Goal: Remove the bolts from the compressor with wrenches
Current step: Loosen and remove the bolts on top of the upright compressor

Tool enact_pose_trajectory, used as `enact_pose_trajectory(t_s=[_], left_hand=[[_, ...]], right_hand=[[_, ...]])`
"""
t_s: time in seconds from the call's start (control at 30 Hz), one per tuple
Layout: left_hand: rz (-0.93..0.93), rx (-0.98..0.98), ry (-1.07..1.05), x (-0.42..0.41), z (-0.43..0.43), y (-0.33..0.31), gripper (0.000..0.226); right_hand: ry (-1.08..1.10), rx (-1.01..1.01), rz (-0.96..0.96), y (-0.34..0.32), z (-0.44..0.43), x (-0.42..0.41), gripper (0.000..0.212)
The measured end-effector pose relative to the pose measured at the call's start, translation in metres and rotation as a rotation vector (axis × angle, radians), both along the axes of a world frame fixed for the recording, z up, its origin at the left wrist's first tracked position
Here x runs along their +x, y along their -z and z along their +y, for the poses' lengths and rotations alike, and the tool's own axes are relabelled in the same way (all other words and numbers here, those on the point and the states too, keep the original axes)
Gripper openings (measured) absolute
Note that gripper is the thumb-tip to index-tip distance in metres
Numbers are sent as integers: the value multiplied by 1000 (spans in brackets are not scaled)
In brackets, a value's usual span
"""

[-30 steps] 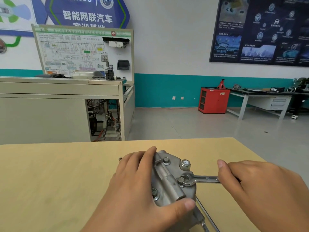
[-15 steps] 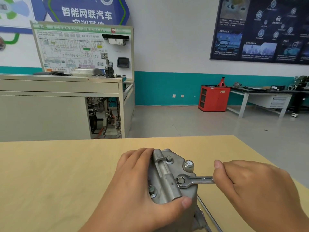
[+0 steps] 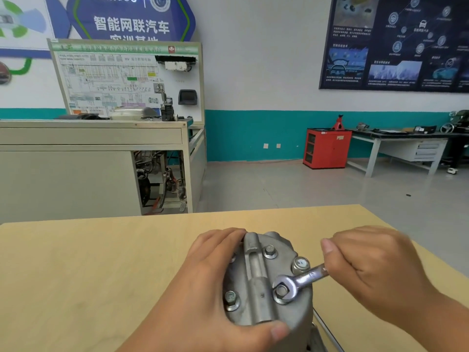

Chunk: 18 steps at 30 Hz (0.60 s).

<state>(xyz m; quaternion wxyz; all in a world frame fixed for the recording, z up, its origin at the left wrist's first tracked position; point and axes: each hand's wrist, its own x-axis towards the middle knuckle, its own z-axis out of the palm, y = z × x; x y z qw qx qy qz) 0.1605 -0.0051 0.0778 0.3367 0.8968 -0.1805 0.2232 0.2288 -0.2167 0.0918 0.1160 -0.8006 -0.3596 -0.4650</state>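
Near the table's [image 3: 101, 262] front edge, right of its middle, stood the compressor [image 3: 256, 283], a dull grey cast-metal body with its end plate facing up and a raised rib running across it. Hex bolts sat in the plate: one [image 3: 269, 251] beside the rib's far end, one [image 3: 231, 299] at the near left, and one [image 3: 281, 292] at the right, with the head of a bright steel wrench [image 3: 302, 279] fitted round it. The left hand [image 3: 203, 288] gripped the compressor's left side, thumb pressed on the near rim. The right hand [image 3: 375, 270] was clenched round the wrench's shank. A thin metal rod [image 3: 327, 329], perhaps another tool, lay by the compressor's right side. By the far wall, a red cabinet [image 3: 337, 148] showed open shelves, their contents too small to make out.
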Motion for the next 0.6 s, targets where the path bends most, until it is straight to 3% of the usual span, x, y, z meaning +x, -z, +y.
enact_pose_trajectory(t_s=[0.1, 0.23, 0.37, 0.47, 0.6], left_hand=[[42, 31, 2, 6, -5, -4, 72], [35, 43, 46, 11, -1, -3, 75], [41, 44, 75, 8, 1, -5, 70], [44, 47, 73, 7, 0, -6, 68], [48, 45, 76, 7, 0, -5, 68]], right_hand=[[34, 7, -58, -18, -9, 4, 56], [179, 100, 112, -31, -14, -1, 42], [512, -119, 306, -20, -9, 2, 60], [542, -179, 379, -17, -3, 1, 54], [583, -253, 314, -20, 1, -1, 50]])
